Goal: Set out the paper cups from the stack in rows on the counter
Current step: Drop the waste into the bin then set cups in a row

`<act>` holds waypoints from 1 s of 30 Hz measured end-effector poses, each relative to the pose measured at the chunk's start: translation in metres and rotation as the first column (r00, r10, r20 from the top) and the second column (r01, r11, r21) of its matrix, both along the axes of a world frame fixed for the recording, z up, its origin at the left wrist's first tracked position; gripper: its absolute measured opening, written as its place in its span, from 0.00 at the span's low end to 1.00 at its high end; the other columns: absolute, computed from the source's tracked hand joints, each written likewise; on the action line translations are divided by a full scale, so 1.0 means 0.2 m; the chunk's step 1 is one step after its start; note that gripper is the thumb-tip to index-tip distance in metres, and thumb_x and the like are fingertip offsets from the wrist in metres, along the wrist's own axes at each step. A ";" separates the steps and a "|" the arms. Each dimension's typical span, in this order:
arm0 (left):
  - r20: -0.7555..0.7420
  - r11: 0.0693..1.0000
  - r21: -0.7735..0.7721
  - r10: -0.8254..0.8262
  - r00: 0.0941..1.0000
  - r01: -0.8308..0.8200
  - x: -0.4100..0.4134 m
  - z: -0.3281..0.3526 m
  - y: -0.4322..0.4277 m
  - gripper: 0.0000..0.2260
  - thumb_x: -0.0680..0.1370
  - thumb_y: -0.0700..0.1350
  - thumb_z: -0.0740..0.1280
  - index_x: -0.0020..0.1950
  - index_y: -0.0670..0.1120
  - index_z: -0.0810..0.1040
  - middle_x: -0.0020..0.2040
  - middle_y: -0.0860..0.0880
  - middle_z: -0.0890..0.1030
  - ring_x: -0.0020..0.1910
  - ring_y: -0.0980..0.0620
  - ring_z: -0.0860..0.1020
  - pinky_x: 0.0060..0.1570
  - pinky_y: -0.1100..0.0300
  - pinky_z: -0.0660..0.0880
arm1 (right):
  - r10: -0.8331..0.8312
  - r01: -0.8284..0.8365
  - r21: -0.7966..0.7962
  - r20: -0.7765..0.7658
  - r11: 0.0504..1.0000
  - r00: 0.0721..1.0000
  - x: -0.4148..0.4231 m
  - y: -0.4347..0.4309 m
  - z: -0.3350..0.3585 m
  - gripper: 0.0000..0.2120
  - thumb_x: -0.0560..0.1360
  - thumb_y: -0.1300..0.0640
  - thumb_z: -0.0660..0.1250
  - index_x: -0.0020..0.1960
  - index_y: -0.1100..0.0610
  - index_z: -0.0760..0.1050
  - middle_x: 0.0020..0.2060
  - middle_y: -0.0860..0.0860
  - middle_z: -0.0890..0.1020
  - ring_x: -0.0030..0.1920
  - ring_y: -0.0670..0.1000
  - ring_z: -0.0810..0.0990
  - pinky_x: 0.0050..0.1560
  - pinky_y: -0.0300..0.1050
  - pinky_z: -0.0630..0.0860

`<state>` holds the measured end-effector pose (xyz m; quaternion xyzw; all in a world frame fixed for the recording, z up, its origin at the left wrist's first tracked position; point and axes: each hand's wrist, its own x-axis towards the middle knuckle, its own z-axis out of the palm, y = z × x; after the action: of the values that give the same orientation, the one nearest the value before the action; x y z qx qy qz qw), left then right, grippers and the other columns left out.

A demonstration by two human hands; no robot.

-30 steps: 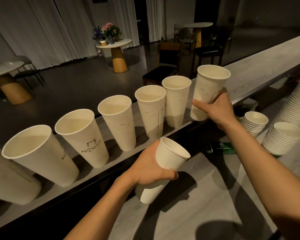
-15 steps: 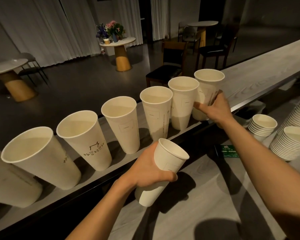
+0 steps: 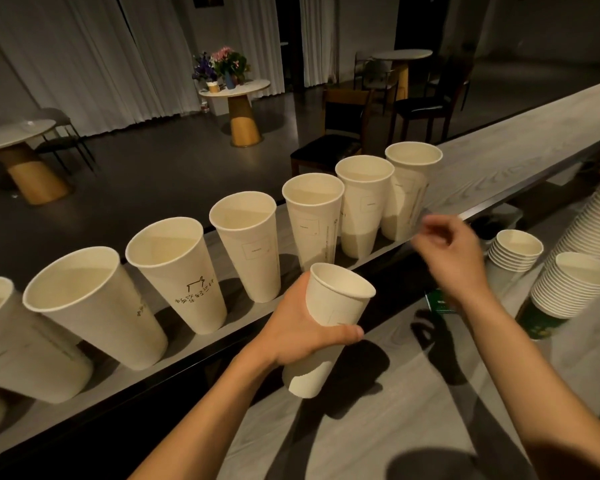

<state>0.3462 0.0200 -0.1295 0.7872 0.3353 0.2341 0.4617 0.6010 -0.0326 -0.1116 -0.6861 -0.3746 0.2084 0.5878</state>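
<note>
Cups, a short nested stack, sit tilted in the left hand, which wraps them at mid-height over the lower counter, likely so the right can peel the top one off. Empty and loosely open, the blurred right hand hangs just beside the last cup of the row lining the upper ledge. Bare ledge runs on to the right of that cup. Other stacks stand well apart at right, clear of the reach.
</note>
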 end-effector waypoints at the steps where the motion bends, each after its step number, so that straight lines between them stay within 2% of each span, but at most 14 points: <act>1: 0.042 1.000 -0.010 0.017 0.999 -0.017 0.01 0.01 -0.01 0.36 0.63 0.60 0.82 0.67 0.59 0.71 0.59 0.60 0.80 0.59 0.60 0.79 0.56 0.59 0.80 | 0.172 -0.172 -0.031 -0.019 0.985 0.985 -0.04 -0.07 -0.01 0.22 0.74 0.64 0.74 0.64 0.49 0.75 0.60 0.50 0.80 0.61 0.52 0.81 0.64 0.55 0.79; 3: 0.130 0.999 -0.029 0.042 0.991 -0.038 0.04 0.03 -0.02 0.34 0.66 0.58 0.82 0.67 0.57 0.71 0.58 0.60 0.81 0.59 0.60 0.80 0.54 0.63 0.79 | 0.526 -0.537 -0.138 -0.114 0.832 0.843 -0.11 -0.20 -0.02 0.30 0.68 0.62 0.79 0.66 0.46 0.74 0.62 0.48 0.81 0.63 0.50 0.81 0.63 0.55 0.80; 4: 0.162 0.999 -0.029 0.046 0.986 -0.042 0.06 0.04 -0.03 0.32 0.68 0.55 0.82 0.67 0.55 0.71 0.59 0.59 0.81 0.60 0.60 0.80 0.54 0.65 0.79 | 0.622 -0.642 -0.187 -0.156 0.744 0.767 -0.15 -0.24 -0.02 0.34 0.67 0.59 0.82 0.69 0.44 0.73 0.64 0.45 0.80 0.65 0.47 0.80 0.63 0.53 0.80; 5: 0.181 0.999 -0.022 0.041 0.983 -0.038 0.09 0.05 -0.04 0.30 0.71 0.53 0.82 0.68 0.54 0.71 0.59 0.57 0.82 0.60 0.60 0.80 0.55 0.66 0.78 | 0.664 -0.686 -0.219 -0.175 0.694 0.728 -0.19 -0.27 -0.03 0.37 0.66 0.55 0.83 0.70 0.41 0.71 0.65 0.41 0.80 0.66 0.44 0.79 0.64 0.51 0.79; 6: 0.193 0.999 -0.016 0.031 0.981 -0.028 0.11 0.05 -0.05 0.30 0.73 0.53 0.81 0.69 0.54 0.70 0.60 0.56 0.81 0.61 0.60 0.80 0.56 0.65 0.79 | 0.665 -0.684 -0.237 -0.167 0.689 0.728 -0.22 -0.28 -0.05 0.38 0.65 0.52 0.84 0.70 0.39 0.70 0.65 0.38 0.79 0.66 0.42 0.78 0.65 0.50 0.78; 7: 0.191 1.000 -0.010 0.018 0.981 -0.016 0.14 0.06 -0.06 0.30 0.74 0.55 0.79 0.71 0.53 0.69 0.62 0.55 0.80 0.62 0.60 0.79 0.58 0.63 0.79 | 0.636 -0.649 -0.241 -0.142 0.721 0.759 -0.25 -0.28 -0.06 0.39 0.65 0.50 0.84 0.69 0.37 0.69 0.64 0.37 0.79 0.66 0.41 0.78 0.67 0.50 0.77; 9: 0.183 1.000 -0.009 0.004 0.983 -0.002 0.18 0.06 -0.07 0.34 0.74 0.60 0.76 0.75 0.52 0.66 0.66 0.55 0.78 0.65 0.60 0.78 0.61 0.62 0.79 | 0.554 -0.561 -0.207 -0.092 0.802 0.827 -0.26 -0.27 -0.06 0.36 0.66 0.53 0.83 0.68 0.38 0.70 0.62 0.37 0.81 0.64 0.40 0.79 0.69 0.52 0.76; 12: 0.191 0.995 -0.100 0.002 0.981 0.017 0.19 0.05 -0.06 0.40 0.73 0.67 0.73 0.79 0.55 0.62 0.73 0.58 0.74 0.71 0.63 0.74 0.67 0.61 0.75 | 0.503 -0.506 -0.137 -0.060 0.851 0.862 -0.18 -0.25 -0.02 0.34 0.65 0.52 0.83 0.67 0.42 0.73 0.61 0.40 0.83 0.63 0.42 0.80 0.69 0.54 0.75; 14: 0.093 0.994 -0.110 -0.001 0.996 0.011 0.17 0.04 -0.04 0.48 0.69 0.77 0.67 0.82 0.57 0.58 0.79 0.58 0.69 0.76 0.61 0.68 0.75 0.55 0.68 | 0.409 -0.413 -0.037 -0.080 0.910 0.909 -0.08 -0.24 0.05 0.35 0.63 0.50 0.84 0.65 0.43 0.73 0.60 0.44 0.83 0.64 0.48 0.81 0.64 0.52 0.77; 16: -0.041 0.998 -0.067 -0.022 0.999 0.019 0.15 0.02 -0.02 0.51 0.66 0.83 0.60 0.83 0.58 0.58 0.80 0.58 0.67 0.78 0.59 0.66 0.77 0.52 0.66 | 0.262 -0.254 0.076 -0.122 0.964 0.957 0.03 -0.22 0.13 0.32 0.63 0.52 0.80 0.64 0.47 0.73 0.60 0.47 0.83 0.62 0.51 0.82 0.58 0.51 0.81; 18: -0.130 0.997 -0.063 -0.053 0.990 0.045 0.13 0.01 0.00 0.48 0.69 0.82 0.57 0.83 0.58 0.59 0.80 0.58 0.66 0.79 0.58 0.65 0.74 0.55 0.67 | 0.112 -0.094 0.133 -0.131 0.987 0.985 0.16 -0.19 0.19 0.34 0.65 0.51 0.78 0.68 0.49 0.70 0.62 0.46 0.81 0.62 0.49 0.81 0.56 0.50 0.81; 21: -0.182 0.995 -0.073 -0.076 0.980 0.064 0.12 -0.02 0.03 0.44 0.73 0.80 0.56 0.83 0.57 0.59 0.82 0.57 0.64 0.78 0.58 0.64 0.69 0.60 0.65 | -0.067 0.084 0.150 -0.115 0.985 0.991 0.33 -0.11 0.21 0.32 0.70 0.51 0.78 0.70 0.50 0.68 0.66 0.47 0.78 0.66 0.51 0.78 0.60 0.55 0.80; 26: -0.164 0.993 -0.095 -0.085 0.983 0.070 0.12 -0.05 0.08 0.51 0.66 0.85 0.55 0.83 0.59 0.59 0.82 0.60 0.64 0.79 0.60 0.63 0.75 0.58 0.65 | -0.133 0.132 0.045 0.026 0.990 0.991 0.50 0.09 0.16 0.33 0.71 0.52 0.78 0.72 0.53 0.68 0.70 0.51 0.75 0.69 0.54 0.75 0.66 0.64 0.77; 30: -0.156 0.991 -0.100 -0.101 0.983 0.086 0.11 -0.07 0.10 0.48 0.68 0.84 0.55 0.83 0.60 0.59 0.82 0.61 0.63 0.79 0.61 0.63 0.76 0.58 0.65 | -0.153 0.155 -0.009 0.099 0.988 0.983 0.55 0.23 0.12 0.33 0.73 0.54 0.78 0.73 0.55 0.66 0.72 0.53 0.74 0.72 0.56 0.73 0.70 0.61 0.74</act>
<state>0.3675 0.0392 -0.1432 0.7961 0.3446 0.1319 0.4797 0.7107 0.0132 -0.0885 -0.7273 -0.3470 0.1315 0.5773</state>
